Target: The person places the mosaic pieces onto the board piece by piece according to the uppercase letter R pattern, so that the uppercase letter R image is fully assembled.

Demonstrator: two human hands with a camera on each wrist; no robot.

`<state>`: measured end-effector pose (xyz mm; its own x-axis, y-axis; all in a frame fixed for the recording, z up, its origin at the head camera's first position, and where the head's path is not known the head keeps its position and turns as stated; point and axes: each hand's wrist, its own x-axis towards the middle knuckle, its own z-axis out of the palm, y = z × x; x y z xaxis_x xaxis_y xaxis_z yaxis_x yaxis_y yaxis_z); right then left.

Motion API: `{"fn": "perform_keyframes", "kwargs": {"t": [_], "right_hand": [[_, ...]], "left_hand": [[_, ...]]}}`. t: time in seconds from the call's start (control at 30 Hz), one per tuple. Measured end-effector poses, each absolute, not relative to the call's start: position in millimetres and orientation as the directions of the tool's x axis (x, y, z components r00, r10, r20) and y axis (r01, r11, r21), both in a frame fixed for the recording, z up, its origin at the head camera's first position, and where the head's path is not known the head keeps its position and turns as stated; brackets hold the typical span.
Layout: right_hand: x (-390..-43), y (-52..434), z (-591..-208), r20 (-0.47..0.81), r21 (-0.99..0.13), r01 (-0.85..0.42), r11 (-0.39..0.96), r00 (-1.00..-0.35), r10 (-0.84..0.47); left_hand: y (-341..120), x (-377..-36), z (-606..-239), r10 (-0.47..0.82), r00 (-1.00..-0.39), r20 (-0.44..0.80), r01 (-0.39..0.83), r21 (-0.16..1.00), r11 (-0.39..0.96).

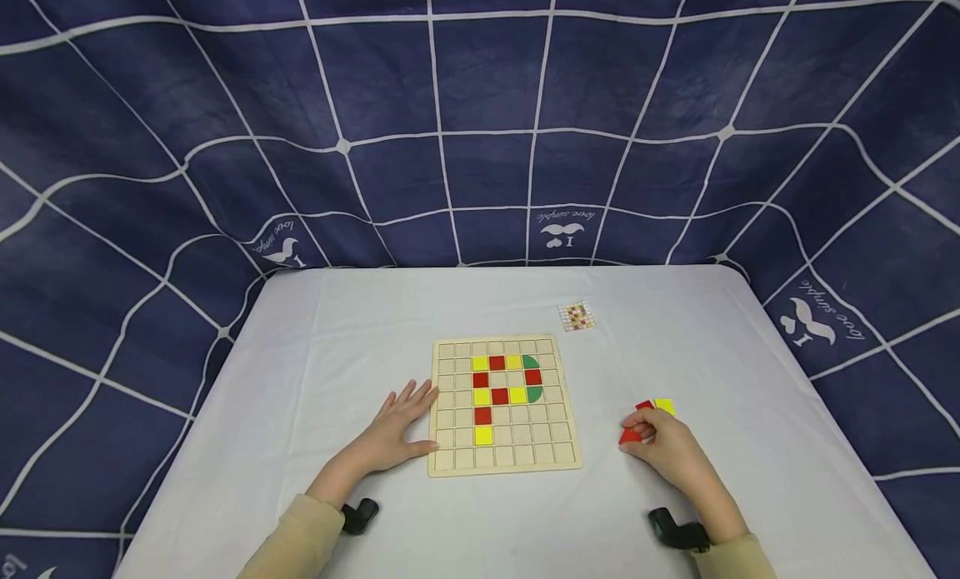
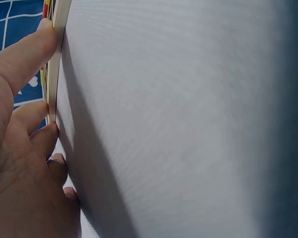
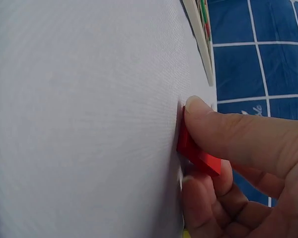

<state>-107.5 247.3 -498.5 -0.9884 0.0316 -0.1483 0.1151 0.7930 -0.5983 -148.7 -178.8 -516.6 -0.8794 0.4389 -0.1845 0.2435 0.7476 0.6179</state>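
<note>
A light wooden grid board (image 1: 540,433) lies on the table, with red and yellow squares and two green rounded pieces set in its cells in a P-like shape. My left hand (image 1: 393,429) has its fingers spread, and its thumb and fingertips touch the board's left edge. To the right of the board, my right hand (image 1: 666,447) pinches a red tile (image 3: 203,161) between thumb and fingers, low over the white cloth. Just beyond that hand lie another red tile (image 1: 645,405) and a yellow tile (image 1: 664,406), both partly covered by the fingers.
A small pattern card (image 1: 577,316) with a coloured grid lies behind the board, toward the right. White cloth (image 1: 360,329) covers the table. Dark blue curtain (image 1: 487,171) with white lines hangs around the back and sides.
</note>
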Motion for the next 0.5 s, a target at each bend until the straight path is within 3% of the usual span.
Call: {"fn": "perform_keyframes", "kwargs": {"t": [0.5], "right_hand": [[-114, 223, -500, -0.087, -0.707, 0.089, 0.701, -0.995, 0.039]], "left_hand": [[-180, -149, -518, 0.439, -0.879, -0.185, 0.248, 0.608, 0.754]]}}
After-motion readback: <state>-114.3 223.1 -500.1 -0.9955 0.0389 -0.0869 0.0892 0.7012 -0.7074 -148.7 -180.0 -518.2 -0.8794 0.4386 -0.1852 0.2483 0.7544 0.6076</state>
